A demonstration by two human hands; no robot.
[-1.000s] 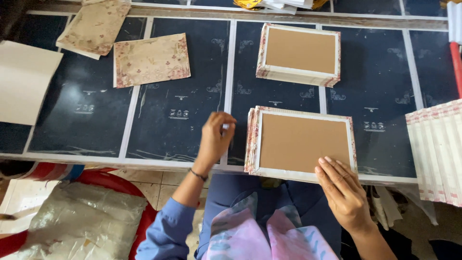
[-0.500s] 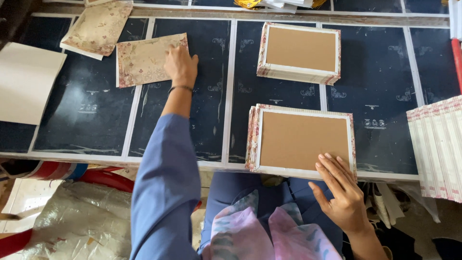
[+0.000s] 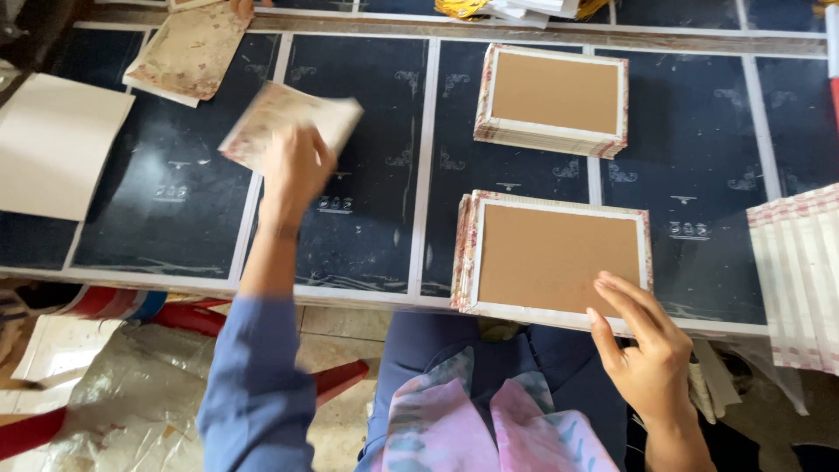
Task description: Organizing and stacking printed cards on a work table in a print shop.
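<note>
Left hand (image 3: 295, 164) closed on a floral-patterned sheet (image 3: 288, 122), lifted clear of the desk (image 3: 367, 218), tilted and blurred, with the blue sleeve (image 3: 258, 385) stretched out toward it. Right hand (image 3: 645, 345) open, fingers (image 3: 625, 301) spread and resting on the near right corner of the closer stack of covers (image 3: 555, 258), brown board face up inside a pale floral border, sitting at the front edge of the desk. Just beyond, a second stack of the same covers (image 3: 555, 98), apart from the first, squared up and untouched. Further left, past the lifted sheet, a small pile of floral sheets (image 3: 188, 51) lying askew near the back edge, and a plain cream sheet (image 3: 52, 144) flat at the far left side. At the right edge, a fan of white cards with red-patterned borders (image 3: 800, 280) overhanging the front. Along the back, a yellow bundle (image 3: 463, 7) and some white papers (image 3: 529, 10), partly cut off. Dark desk surface crossed by pale lines. Below the desk, a red stool (image 3: 114, 301) and crumpled clear plastic (image 3: 122, 393) on the floor; patterned pink cloth (image 3: 472, 428) over the lap.
</note>
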